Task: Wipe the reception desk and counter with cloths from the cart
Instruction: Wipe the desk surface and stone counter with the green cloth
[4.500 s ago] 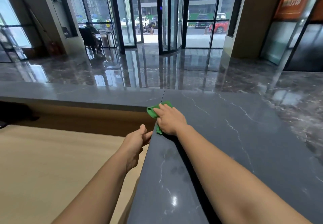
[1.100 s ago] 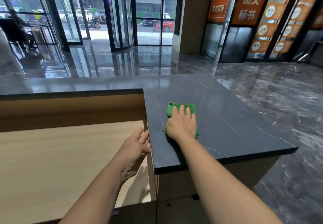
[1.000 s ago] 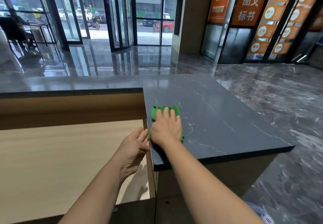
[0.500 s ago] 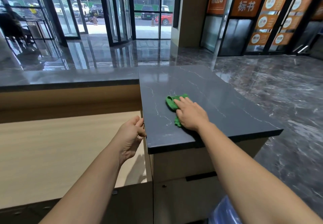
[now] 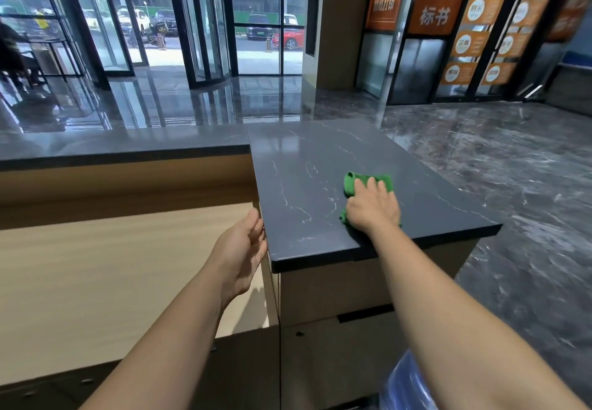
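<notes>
The head view looks down on a dark stone worktop (image 5: 304, 166) with thin white veins. A green cloth (image 5: 351, 182) lies on its right half, near the front edge. The right hand (image 5: 373, 209) rests flat on the cloth with straight fingers, pressing it down and gripping nothing; the cloth shows beyond the fingertips and at the left of the palm. The left hand (image 5: 243, 246) is relaxed and open, and its fingers touch the left edge of the stone top, holding nothing. To the left and lower is 1 pale wooden worktop (image 5: 112, 268). At the bottom right is something blue (image 5: 407, 384), perhaps plastic, too blurred to tell. Behind, the glossy floor (image 5: 512, 169) reaches the glass doors (image 5: 205, 25).
</notes>
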The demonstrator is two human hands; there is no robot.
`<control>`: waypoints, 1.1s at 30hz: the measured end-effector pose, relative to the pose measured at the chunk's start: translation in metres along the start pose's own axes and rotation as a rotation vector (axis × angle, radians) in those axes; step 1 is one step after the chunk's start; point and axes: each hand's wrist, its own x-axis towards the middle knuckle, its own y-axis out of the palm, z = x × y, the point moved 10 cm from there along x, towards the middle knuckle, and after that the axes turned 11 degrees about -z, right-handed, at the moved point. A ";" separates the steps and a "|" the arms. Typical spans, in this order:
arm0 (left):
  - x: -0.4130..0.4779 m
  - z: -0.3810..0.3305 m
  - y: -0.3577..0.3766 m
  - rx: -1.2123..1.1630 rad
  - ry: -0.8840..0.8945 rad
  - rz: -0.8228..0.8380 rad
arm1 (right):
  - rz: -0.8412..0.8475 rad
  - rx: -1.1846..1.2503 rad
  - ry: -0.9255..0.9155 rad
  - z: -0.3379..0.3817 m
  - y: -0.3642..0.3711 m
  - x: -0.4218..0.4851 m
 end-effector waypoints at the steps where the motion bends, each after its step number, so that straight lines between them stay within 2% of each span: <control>1: -0.001 -0.001 0.000 -0.043 -0.009 0.001 | -0.004 0.015 0.004 0.015 0.000 -0.010; 4: -0.003 -0.002 0.001 -0.144 -0.040 0.024 | -0.007 0.067 -0.057 0.068 0.000 -0.041; 10: -0.003 0.001 -0.005 -0.290 -0.083 0.043 | -0.001 0.164 -0.337 0.157 0.002 -0.093; 15: -0.005 0.000 -0.009 -0.310 -0.084 -0.021 | 0.002 0.216 -0.585 0.149 -0.006 -0.096; 17: -0.010 -0.003 -0.005 -0.313 -0.056 -0.078 | 0.017 0.224 -0.605 0.123 -0.008 -0.088; 22: -0.022 0.001 -0.005 -0.251 0.001 -0.166 | 0.031 0.161 -0.433 0.013 -0.008 -0.043; 27: -0.037 0.009 -0.014 -0.237 0.008 -0.178 | 0.034 0.089 -0.232 -0.080 -0.018 -0.012; 30: -0.046 0.011 -0.016 -0.228 0.014 -0.170 | 0.008 0.108 -0.116 -0.098 -0.021 -0.011; 33: -0.051 0.013 -0.014 -0.221 0.015 -0.149 | -0.054 0.092 -0.014 -0.085 -0.021 -0.016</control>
